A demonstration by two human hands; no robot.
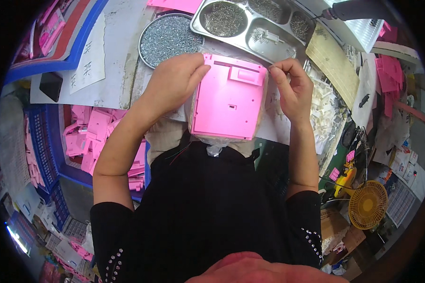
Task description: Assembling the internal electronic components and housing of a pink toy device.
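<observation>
Tray (247,28) on worktable (118,40) | yellow fan (368,205) | pink panel (222,99) | left grip (177,82) unclear | right grip (295,92) together

By the white table (119,59), a round dish (140,46) of small metal parts (172,40) is being supported just beside a compartmented metal tray (241,40); farther left, a paper sheet (92,56) and a black phone (51,87) are being carried.

right grip (296,92), any contents too small to tell, compartment tray (243,38) cut off above
</observation>
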